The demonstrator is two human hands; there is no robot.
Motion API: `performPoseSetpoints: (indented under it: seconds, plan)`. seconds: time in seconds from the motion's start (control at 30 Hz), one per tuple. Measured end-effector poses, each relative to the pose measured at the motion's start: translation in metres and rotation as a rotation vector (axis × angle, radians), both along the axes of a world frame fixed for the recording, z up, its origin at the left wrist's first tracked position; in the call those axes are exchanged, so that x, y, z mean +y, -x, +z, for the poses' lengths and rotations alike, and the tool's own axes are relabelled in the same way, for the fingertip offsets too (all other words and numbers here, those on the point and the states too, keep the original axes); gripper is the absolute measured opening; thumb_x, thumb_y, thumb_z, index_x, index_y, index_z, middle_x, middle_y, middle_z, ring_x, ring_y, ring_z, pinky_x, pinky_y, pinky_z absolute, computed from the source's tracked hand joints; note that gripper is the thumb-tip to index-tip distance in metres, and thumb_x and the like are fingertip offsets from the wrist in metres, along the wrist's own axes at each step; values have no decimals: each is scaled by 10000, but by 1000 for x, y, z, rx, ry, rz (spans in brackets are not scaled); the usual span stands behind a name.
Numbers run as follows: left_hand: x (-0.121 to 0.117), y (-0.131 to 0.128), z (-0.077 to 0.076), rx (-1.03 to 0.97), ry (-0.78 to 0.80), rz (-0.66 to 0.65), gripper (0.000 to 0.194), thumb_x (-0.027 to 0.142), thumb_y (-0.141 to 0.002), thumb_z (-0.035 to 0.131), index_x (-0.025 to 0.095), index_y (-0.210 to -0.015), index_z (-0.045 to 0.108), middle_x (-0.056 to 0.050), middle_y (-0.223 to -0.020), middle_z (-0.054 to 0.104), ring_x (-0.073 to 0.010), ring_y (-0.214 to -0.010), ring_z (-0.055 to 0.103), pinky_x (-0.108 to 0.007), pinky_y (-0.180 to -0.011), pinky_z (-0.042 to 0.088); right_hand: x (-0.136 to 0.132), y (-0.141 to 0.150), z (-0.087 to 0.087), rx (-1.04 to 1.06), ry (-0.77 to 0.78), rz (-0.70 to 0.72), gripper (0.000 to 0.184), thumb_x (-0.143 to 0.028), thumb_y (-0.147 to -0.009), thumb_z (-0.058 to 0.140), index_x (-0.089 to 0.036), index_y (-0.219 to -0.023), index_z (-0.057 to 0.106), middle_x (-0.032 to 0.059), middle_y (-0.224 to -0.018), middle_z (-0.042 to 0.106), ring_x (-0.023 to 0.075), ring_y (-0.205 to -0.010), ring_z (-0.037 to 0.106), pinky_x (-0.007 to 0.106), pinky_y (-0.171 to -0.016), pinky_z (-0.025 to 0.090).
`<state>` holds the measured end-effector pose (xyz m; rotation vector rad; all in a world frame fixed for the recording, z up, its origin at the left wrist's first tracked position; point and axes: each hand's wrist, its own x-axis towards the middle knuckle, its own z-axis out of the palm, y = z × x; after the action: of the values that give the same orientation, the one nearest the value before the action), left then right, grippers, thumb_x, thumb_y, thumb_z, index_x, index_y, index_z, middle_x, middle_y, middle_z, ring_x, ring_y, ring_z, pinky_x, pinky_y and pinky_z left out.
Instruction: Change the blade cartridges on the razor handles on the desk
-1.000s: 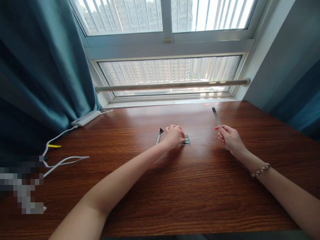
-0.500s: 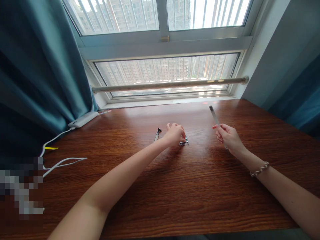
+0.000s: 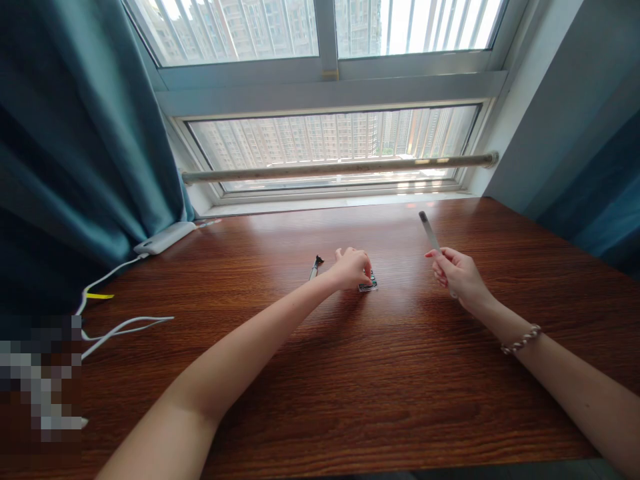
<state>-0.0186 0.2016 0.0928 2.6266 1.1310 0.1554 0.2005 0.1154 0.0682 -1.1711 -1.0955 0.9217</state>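
My left hand (image 3: 350, 268) rests on the wooden table (image 3: 320, 373) near its middle, fingers curled over a small flat pack of metal pieces (image 3: 369, 285). Only the pack's right edge shows from under the fingers. Just left of that hand lies a thin pen-like tool (image 3: 315, 267) with a dark tip. My right hand (image 3: 457, 275) is raised a little above the table to the right, fingers pinched on a slim clear stick with a dark end (image 3: 429, 231) that points up and away. A bead bracelet (image 3: 521, 339) circles that wrist.
A white power bank (image 3: 165, 238) lies at the back left by the teal curtain (image 3: 75, 133), with white cables (image 3: 125, 325) trailing along the left edge. A window with a metal rail (image 3: 340, 169) runs behind the table. A grey wall and curtain stand at the right.
My left hand has curled further over the small pack, hiding more of it. The view has shifted slightly. My right hand holds the stick as before.
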Motion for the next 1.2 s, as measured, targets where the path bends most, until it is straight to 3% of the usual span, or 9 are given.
performPoseSetpoints:
  seconds: [0.23, 0.47, 0.87, 1.2]
  plan:
    - [-3, 1, 5, 20, 3, -4, 99, 270, -601, 678, 195, -664, 679, -43, -766, 643, -230, -868, 517, -502, -871, 225, 0, -2, -1, 16, 6, 10, 259, -411, -763, 589, -160, -794, 531, -68, -465, 380, 32, -334, 295, 153, -302, 200]
    - [-8, 5, 7, 22, -43, -21, 78, 286, -617, 678, 220, -661, 679, -46, -904, 625, -270, -989, 431, -567, -884, 171, 0, -2, -2, 14, 10, 14, 251, -403, -761, 596, -162, -778, 527, -70, -454, 379, 32, -332, 294, 152, -299, 201]
    - [-11, 1, 8, 39, -25, -3, 72, 255, -597, 703, 194, -610, 665, -76, -863, 622, -279, -1008, 387, -585, -906, 108, 0, 0, 1, 10, 16, 8, 277, -420, -740, 609, -161, -783, 521, -69, -462, 378, 36, -335, 296, 158, -299, 203]
    - [3, -13, 1, -55, 12, 9, 75, 226, -562, 717, 187, -601, 666, -70, -847, 621, -280, -984, 410, -590, -905, 93, 0, -2, 1, -1, 16, 3, 268, -414, -750, 598, -160, -786, 522, -68, -465, 378, 38, -341, 296, 162, -304, 200]
